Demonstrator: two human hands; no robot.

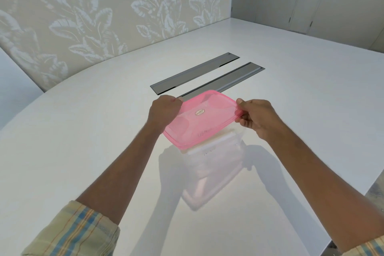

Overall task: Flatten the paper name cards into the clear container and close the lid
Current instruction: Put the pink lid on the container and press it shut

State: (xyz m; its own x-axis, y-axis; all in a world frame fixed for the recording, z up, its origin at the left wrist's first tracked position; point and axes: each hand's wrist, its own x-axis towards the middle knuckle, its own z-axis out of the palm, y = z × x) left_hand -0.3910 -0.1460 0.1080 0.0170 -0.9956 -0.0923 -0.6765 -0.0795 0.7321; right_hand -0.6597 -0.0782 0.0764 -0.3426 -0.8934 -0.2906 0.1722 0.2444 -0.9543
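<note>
A translucent pink lid (200, 118) with a small oval label hangs tilted just above the clear container (232, 141), which stands on the white table. My left hand (164, 111) grips the lid's left edge and my right hand (256, 117) pinches its right corner. White paper name cards (207, 147) with handwriting lie flat inside the container and show below the lid's near edge. The lid hides most of the container.
The white table (104, 141) curves away on the left and ends at an edge on the right. Two long grey cable hatches (195, 71) are set into the tabletop just beyond the lid. A leaf-patterned wall stands behind.
</note>
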